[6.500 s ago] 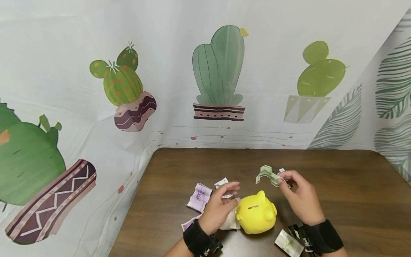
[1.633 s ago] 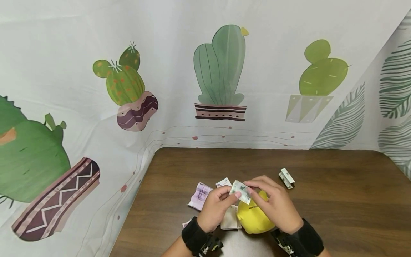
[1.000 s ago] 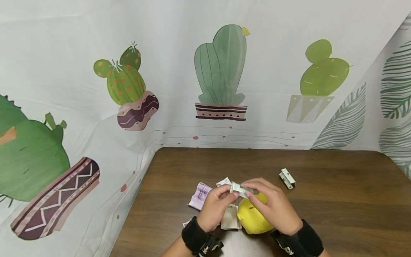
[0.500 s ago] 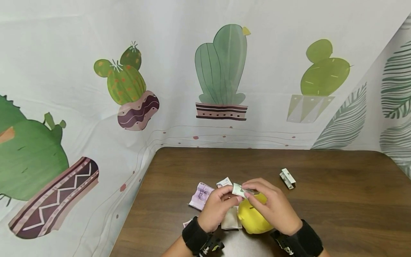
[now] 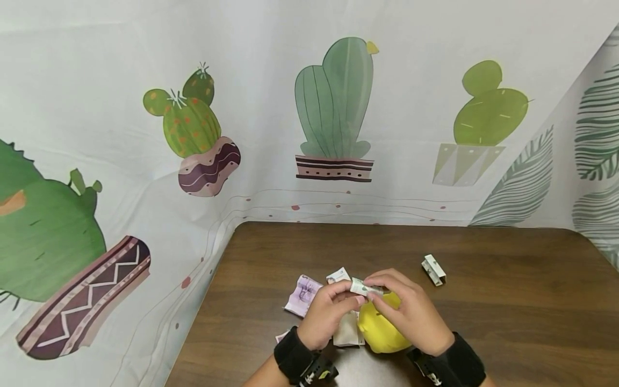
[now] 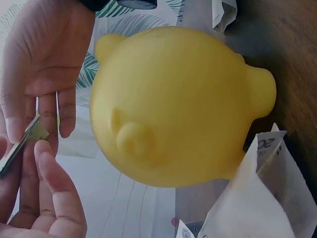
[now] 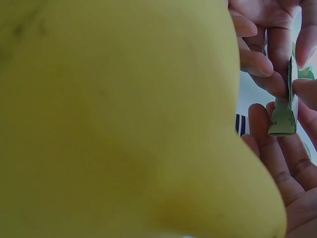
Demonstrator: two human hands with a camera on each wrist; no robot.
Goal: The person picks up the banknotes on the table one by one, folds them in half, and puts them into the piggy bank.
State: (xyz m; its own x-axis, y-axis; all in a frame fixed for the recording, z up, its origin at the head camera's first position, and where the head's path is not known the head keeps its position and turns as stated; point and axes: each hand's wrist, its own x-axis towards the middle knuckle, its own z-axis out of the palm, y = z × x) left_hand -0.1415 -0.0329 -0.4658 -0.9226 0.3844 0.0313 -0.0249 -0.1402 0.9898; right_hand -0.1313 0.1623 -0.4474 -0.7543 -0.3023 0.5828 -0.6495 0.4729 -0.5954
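- Yellow plastic is seen nearest: the pig bank (image 5: 379,330) sits on the table (image 5: 508,301) right under both hands, partly covered by the right hand (image 5: 411,314).
- Just above the bank, a folded green note (image 5: 364,287) is pinched between the fingertips of both hands; the left hand (image 5: 326,314) has thumb and fingers curled onto its left end, the right hand's curled onto its right end.
- The note is judged light, thin and limp, easily creased or torn; stiffness comes only from the folds, so it is best held by the folded edges, close to the end being guided.
- The bank is judged hollow, light, smooth and rather slippery; a steadying grip round its body would suit.
- A "20" is read on the pale note (image 6: 267,183) lying against the bank, beside the left hand.
- Left of the left hand, a purple note (image 5: 302,294) is laid flat; its print cannot be read.
- Farther off, beyond the right hand, a small folded note (image 5: 433,269) is lying alone.
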